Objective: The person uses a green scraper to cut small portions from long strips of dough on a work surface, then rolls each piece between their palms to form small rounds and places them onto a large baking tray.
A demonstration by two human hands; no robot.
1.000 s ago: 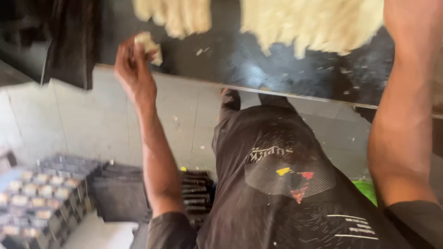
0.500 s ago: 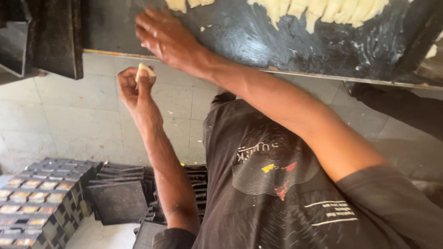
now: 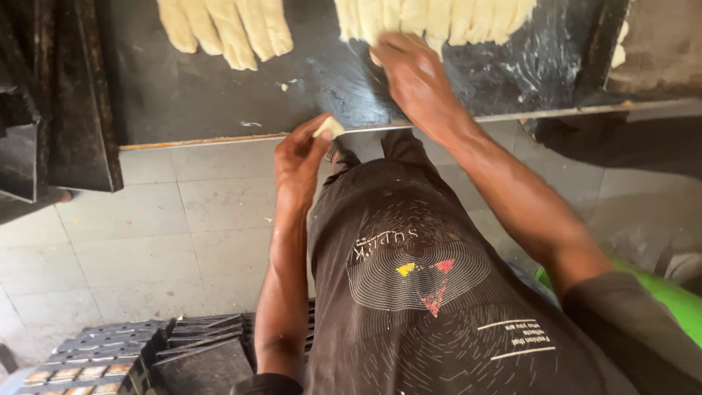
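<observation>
Setting: pale tiled floor; dark, flour-streaked worktop across the top of view, its front edge just beyond my knees.

Item 1: left hand, raised near the worktop edge. Fingers pressed together, pinching a small dough piece at its 1 o'clock.

Item 2: right hand, flat on the worktop, fingers spread, tips touching the near end of a row of dough strips at 12 o'clock. Grip none; it presses rather than holds.

Item 3: second batch of dough strips, at 11 o'clock of my left hand, well apart from it.

Item 4: stacked dark baking trays, on the floor at 7 o'clock.

Risk, as I judge it: the pinched piece sits at the fingertips over open floor; a loosened pinch would drop it on the tiles. Heavy pressing could smear the strips together.
</observation>
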